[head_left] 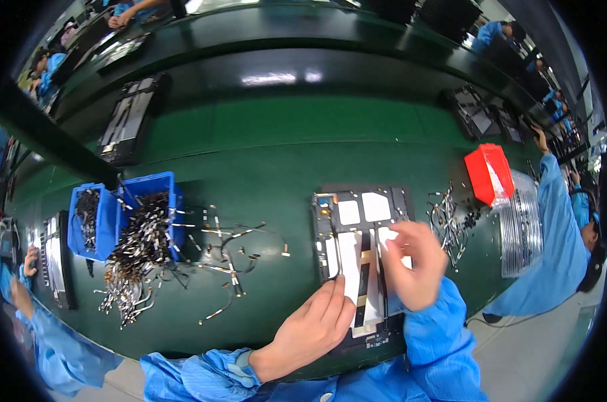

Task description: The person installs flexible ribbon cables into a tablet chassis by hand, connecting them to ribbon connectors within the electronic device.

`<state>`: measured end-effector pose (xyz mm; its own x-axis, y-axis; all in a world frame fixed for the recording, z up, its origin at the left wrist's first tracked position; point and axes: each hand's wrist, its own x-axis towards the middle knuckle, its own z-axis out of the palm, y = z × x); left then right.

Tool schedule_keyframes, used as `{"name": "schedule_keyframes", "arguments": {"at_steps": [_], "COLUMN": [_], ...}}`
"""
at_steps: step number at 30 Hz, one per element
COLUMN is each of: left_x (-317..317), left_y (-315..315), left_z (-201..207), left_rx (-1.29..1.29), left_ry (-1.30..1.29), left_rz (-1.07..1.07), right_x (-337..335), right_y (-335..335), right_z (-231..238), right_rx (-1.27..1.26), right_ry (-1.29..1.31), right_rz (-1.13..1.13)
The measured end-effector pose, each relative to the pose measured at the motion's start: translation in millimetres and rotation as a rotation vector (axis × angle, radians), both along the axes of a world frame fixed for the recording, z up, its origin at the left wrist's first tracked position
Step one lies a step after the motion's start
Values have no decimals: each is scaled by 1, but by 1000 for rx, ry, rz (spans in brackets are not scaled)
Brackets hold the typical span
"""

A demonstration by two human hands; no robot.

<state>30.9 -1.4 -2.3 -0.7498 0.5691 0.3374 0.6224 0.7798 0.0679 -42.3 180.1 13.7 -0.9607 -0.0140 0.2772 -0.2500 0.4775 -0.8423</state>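
Observation:
An opened tablet-like device (349, 243) with a black frame and white panels lies in front of me. Black flat cables run lengthwise over it. My left hand (315, 324) rests on its left side, fingers together, the fingertips on the lower end of a thin black cable (337, 252). Over the device's right side is my right hand (418, 266), slightly blurred, with thumb and forefinger curled toward each other. Whatever lies between them is too small to make out. Another black cable (382, 288) runs down the device just beside the right thumb.
At left, two blue bins (157, 181) hold heaps of short cables, some spilling out. Loose cables (233, 268) lie between bins and device, more cables (448, 224) to its right. A red bin (488, 175) and stacked clear trays (519, 231) stand at right. Co-workers flank the bench.

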Motion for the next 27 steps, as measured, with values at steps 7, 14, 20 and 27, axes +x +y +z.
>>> {"name": "schedule_keyframes", "arguments": {"at_steps": [7,14,20,27], "left_x": [-25,-35,-37,-28], "left_y": [-48,-49,-50,-68], "left_z": [-5,-23,5,49], "left_rx": [132,50,130,416], "left_ry": [-98,22,131,277], "left_rz": [257,257,299,314], "right_x": [61,74,110,-5], "right_y": [78,71,95,46], "right_z": [-21,-35,-30,-41], "right_rx": [287,12,469,385], "right_ry": [-204,-251,31,127], "right_rz": [-52,-69,376,465]}}
